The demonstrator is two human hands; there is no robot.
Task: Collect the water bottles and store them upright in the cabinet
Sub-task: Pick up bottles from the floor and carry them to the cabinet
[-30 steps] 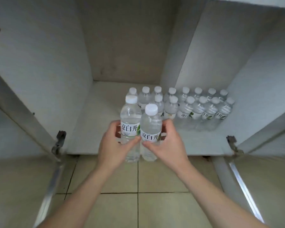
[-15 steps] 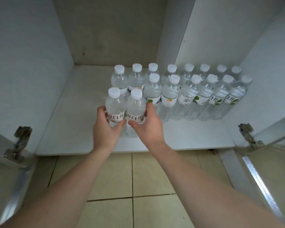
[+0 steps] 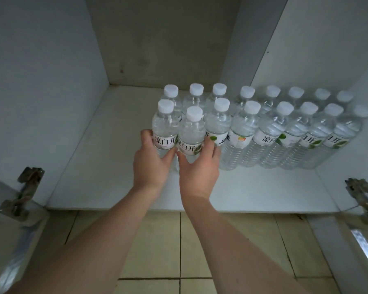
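Observation:
Two clear water bottles with white caps and white labels stand upright side by side at the left end of the front row in the white cabinet. My left hand grips the left bottle around its lower body. My right hand holds the right bottle, fingers wrapped round its label. Two rows of several more upright bottles stretch to the right along the cabinet floor, touching the bottle in my right hand.
The cabinet floor is bare to the left of the bottles and in front of them. Metal door hinges sit at the left and right edges of the opening. Beige floor tiles lie below the cabinet.
Both hands carried the two bottles forward into the cabinet, up against the front row's left end. The camera has moved closer to the shelf.

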